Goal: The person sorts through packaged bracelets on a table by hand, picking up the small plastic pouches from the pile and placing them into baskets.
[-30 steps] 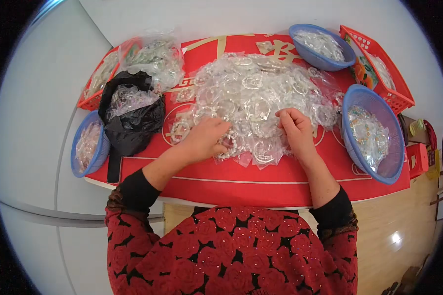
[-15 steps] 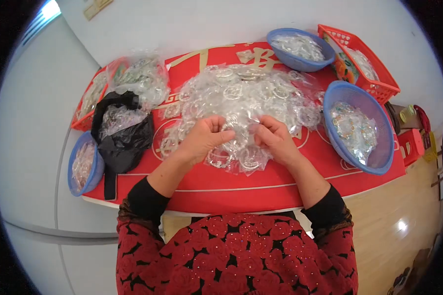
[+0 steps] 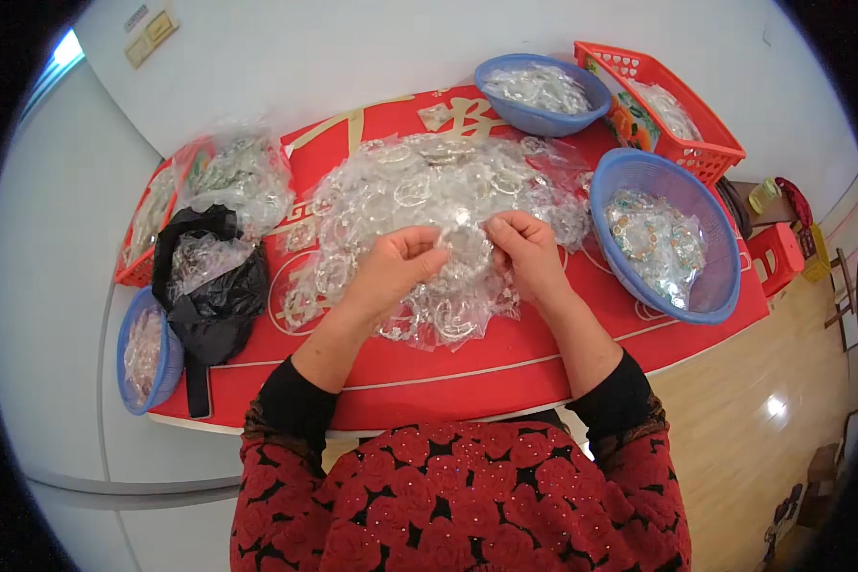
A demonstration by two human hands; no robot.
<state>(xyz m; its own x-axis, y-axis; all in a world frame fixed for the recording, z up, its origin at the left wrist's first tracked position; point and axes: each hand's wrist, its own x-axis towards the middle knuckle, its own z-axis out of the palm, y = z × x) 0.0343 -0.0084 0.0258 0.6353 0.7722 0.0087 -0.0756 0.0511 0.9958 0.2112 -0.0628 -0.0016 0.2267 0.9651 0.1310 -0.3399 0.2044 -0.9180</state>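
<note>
Bagged bracelets (image 3: 415, 194) between blue baskets (image 3: 660, 173)

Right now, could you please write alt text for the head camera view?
A person's left hand and right hand hold a clear plastic packet above a heap of clear-bagged jewellery on a red table, blue plastic baskets at both sides.

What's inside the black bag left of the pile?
The black bag shows clear packets in its opening, their contents too small to make out; anything deeper is covered.
</note>
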